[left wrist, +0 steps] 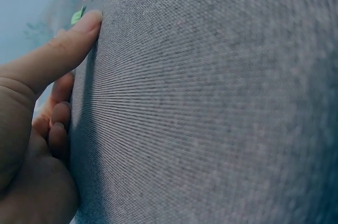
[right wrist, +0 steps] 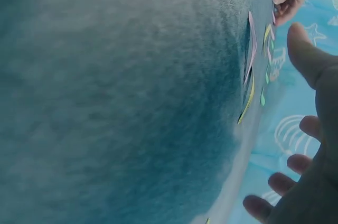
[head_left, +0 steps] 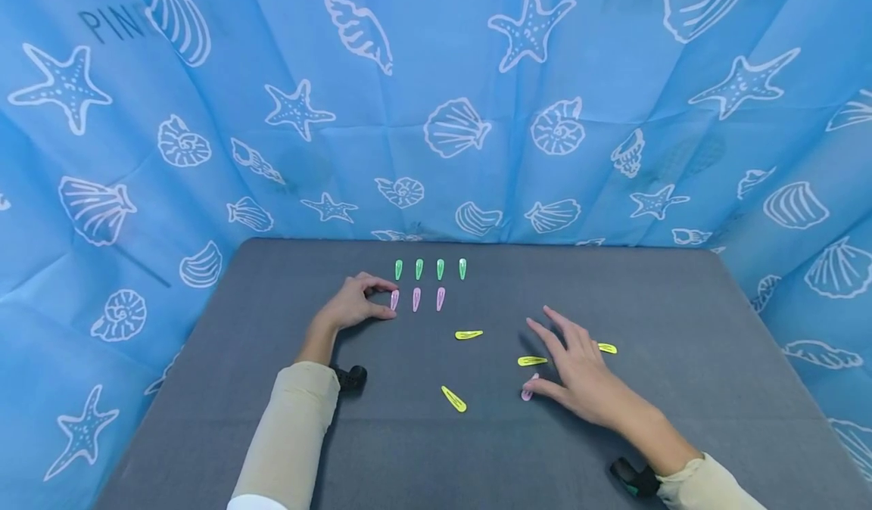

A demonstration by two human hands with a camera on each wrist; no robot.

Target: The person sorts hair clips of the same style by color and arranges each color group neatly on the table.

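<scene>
My left hand [head_left: 354, 302] pinches a pink hair clip [head_left: 394, 300] between thumb and forefinger, at the left end of a pink row. Beside it lie two more pink clips, a middle one [head_left: 417, 300] and a right one [head_left: 440, 299]. Above this row stand several green hair clips [head_left: 418, 269] in a line. My right hand [head_left: 582, 374] hovers with spread fingers over the table, its thumb partly covering another pink clip [head_left: 527, 394]. In the right wrist view, that pink clip [right wrist: 252, 44] lies apart from the thumb. The left wrist view hides the held clip behind the thumb [left wrist: 87, 23].
Several yellow hair clips lie scattered: one [head_left: 468, 335] near the middle, one [head_left: 453, 399] closer to me, one [head_left: 532, 361] by the right fingers and one [head_left: 607, 348] partly behind the right hand. A grey cloth table [head_left: 381, 457] meets a blue shell-patterned curtain [head_left: 409, 147].
</scene>
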